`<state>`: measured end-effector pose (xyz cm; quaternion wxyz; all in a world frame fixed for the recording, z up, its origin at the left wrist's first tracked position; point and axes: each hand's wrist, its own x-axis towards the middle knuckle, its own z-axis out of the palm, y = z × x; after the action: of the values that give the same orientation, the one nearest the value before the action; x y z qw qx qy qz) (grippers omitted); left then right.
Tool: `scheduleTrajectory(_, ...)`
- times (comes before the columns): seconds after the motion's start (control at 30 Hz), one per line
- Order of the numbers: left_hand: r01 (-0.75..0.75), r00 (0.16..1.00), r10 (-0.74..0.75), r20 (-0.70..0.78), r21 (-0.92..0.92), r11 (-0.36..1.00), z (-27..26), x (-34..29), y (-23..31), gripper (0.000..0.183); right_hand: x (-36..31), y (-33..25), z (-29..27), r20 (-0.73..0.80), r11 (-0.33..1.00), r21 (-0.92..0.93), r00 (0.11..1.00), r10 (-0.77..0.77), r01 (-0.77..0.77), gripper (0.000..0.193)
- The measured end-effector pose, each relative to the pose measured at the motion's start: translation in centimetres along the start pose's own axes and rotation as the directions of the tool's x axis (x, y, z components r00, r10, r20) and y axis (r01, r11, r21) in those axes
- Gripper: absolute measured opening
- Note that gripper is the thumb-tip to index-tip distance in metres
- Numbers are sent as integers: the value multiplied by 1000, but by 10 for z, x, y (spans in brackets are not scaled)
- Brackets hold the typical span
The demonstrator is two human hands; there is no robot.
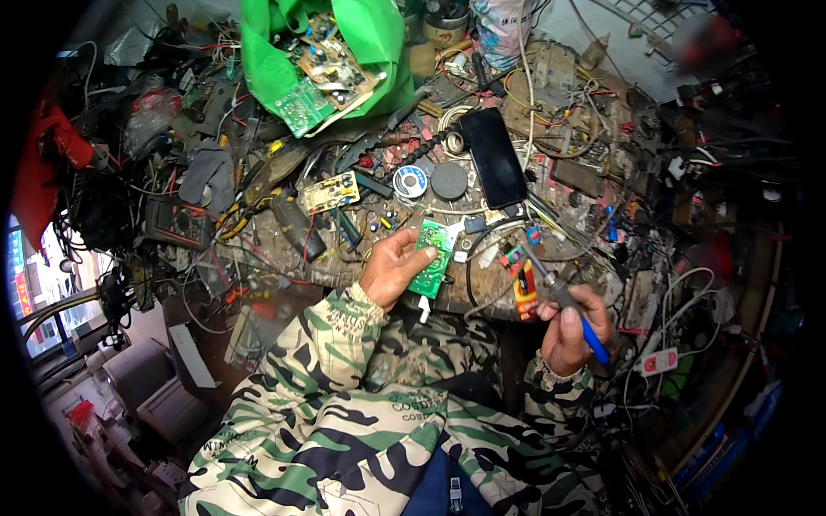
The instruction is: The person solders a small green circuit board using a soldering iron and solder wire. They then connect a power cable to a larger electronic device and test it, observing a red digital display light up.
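Evidently, the left hand (391,270) pinches a green circuit board (438,258) over the workbench (489,289) edge, the right hand (570,332) grips a probable soldering iron (562,294), and a careless dip could, if its tip is hot, scorch the red-and-yellow packet (524,290) nearby.

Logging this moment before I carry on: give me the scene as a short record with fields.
Left hand: holds a green circuit board
Right hand: grips a blue-ended tool
Tool and board: apart
Beyond the hands: black phone, yellowish circuit board
Farther up: green bag with boards inside
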<state>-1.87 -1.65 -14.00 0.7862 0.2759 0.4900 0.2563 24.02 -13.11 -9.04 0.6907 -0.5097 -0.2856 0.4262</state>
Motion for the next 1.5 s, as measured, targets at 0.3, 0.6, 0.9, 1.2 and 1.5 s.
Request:
scheduleTrajectory(0.3,-284,959,283,24,66,957,4,25,-37,38,43,80,18,72,943,-161,957,-282,290,34)
scheduleTrajectory(0.6,-655,755,648,102,172,736,2,28,-56,56,57,102,42,123,773,-331,837,-534,541,27)
scheduleTrajectory(0.9,-570,502,860,94,784,247,-6,33,-62,48,89,89,41,94,884,-77,886,-455,462,25)
scheduleTrajectory(1.2,-622,310,947,78,770,140,-3,13,-63,45,111,112,22,70,887,-62,888,-454,458,22)
scheduleTrajectory(1.5,-758,630,550,548,590,279,-51,-57,-213,18,118,112,19,-31,866,-134,872,-489,482,25)
